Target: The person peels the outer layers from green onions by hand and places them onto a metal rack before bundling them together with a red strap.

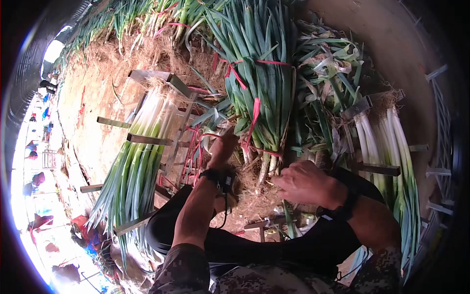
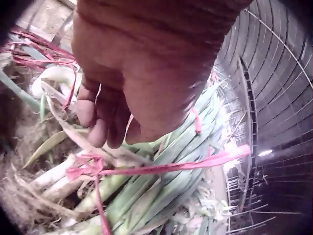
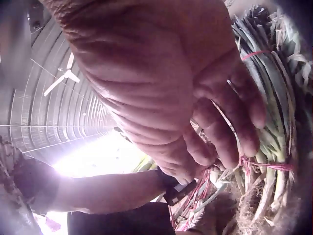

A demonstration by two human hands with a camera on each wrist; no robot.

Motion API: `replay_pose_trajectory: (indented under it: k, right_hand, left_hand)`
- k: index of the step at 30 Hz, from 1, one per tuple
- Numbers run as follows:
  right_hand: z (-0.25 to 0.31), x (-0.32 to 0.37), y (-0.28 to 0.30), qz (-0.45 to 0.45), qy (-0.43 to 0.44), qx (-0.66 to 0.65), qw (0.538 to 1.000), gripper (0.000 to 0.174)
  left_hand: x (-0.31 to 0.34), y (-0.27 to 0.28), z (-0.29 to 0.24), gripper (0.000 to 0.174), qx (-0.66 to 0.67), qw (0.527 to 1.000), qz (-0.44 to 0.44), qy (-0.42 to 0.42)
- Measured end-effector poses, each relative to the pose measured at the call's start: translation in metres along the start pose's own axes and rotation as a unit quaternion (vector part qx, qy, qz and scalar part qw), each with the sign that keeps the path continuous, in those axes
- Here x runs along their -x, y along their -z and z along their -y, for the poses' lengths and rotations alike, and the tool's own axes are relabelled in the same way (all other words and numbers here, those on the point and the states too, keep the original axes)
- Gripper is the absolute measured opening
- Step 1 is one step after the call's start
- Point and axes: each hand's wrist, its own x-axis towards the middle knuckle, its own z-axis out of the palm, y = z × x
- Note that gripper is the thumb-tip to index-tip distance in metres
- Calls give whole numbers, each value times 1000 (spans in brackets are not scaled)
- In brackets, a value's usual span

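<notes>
A large bundle of leeks [image 1: 264,103], bound with pink ties [image 2: 161,169], lies with its roots toward the person. By its lower left side is my left hand [image 1: 224,147]. In the left wrist view that hand's loosely bent fingers point down, fingertips right at a withered pale leaf [image 2: 63,117] over the white stalks; the thumb's grip is hidden. My right hand [image 1: 306,183] hovers by the root end, on the right. In the right wrist view its fingers [image 3: 220,132] are relaxed and slightly spread, overlapping the bundle, palm empty.
Metal racks hold loose leeks at left [image 1: 147,117] and right [image 1: 391,132]. Loose pink ties [image 1: 193,152] lie left of the bundle. Discarded leaves [image 1: 328,73] are heaped behind it on the right. More bundled leeks [image 1: 142,19] line the back.
</notes>
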Motion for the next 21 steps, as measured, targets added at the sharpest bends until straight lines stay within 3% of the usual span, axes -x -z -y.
replay_pose_trajectory:
  k: [1, 4, 5, 8, 9, 10, 12, 13, 16, 18, 20, 21]
  right_hand:
    - [2, 0, 0, -1, 8, 0, 1000, 32]
    - [5, 1, -19, -186, 78, -8, 979, 18]
    - [6, 1, -21, -186, 86, 2, 979, 15]
    - [8, 4, -24, -223, 79, 51, 970, 10]
    - [10, 6, -23, -233, 65, 63, 968, 8]
    - [9, 7, -20, -224, 64, 58, 971, 8]
    - [11, 9, -19, -208, 60, 42, 975, 7]
    - [12, 8, -19, -207, 65, 32, 976, 7]
    - [12, 9, -17, -203, 72, 16, 976, 7]
    - [12, 9, -17, -199, 69, 10, 978, 7]
    - [14, 9, -18, -194, 76, 23, 978, 7]
    - [14, 8, -18, -192, 80, 30, 978, 7]
  left_hand:
    - [4, -9, -5, 32, 14, 1000, -5, 26]
    - [8, -19, -46, 35, -137, 986, 6, 93]
    - [4, -27, -40, 37, -113, 985, 38, 125]
    - [-2, -37, -24, 37, -149, 983, 45, 100]
    - [-8, -26, -36, 33, -170, 968, 90, 160]
    - [-20, -29, -19, 32, -265, 953, 126, 81]
    - [-40, -45, 34, 32, -440, 872, 196, -79]
    - [-33, -5, -24, 33, -340, 917, 208, -1]
    - [-50, 11, -27, 33, -343, 915, 214, 11]
    - [-44, 13, -32, 32, -226, 970, 30, 87]
    - [-27, 24, -53, 32, -99, 970, -157, 160]
    - [-19, 21, -56, 39, -76, 963, -102, 236]
